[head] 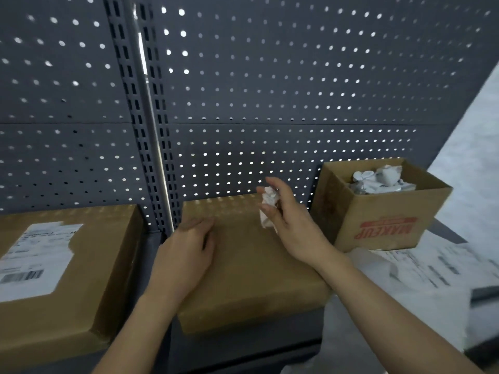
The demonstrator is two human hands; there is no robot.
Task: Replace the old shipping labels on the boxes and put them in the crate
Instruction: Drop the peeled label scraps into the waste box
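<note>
While the left hand (189, 249) lies flat, fingers relaxed, on the bare top of the middle box (251, 279), the right hand (286, 220) is clenched around a crumpled white label (268, 203). It holds the label just above the box's far right corner, near the open carton (378, 211).

The step in hand looks like disposal. The old label is off this box and seems bound for the carton, where a heap of similar white scraps (378, 179) already lies. The next move calls for a short carry to the right and a release over the carton's open top. After that comes picking 1 fresh label from the printed sheets (432, 265) on the pale surface at right and laying it smooth on the box.

The middle box is plain brown cardboard, flat, matte and square-edged. A 2nd box (81, 306) at left, of the same cardboard, carries a white printed label (37, 257) with a barcode and a ragged edge. The carton is smaller and deeper, with red lettering on its side. Behind stands a dark perforated metal panel (270, 90). No crate is in view.
</note>
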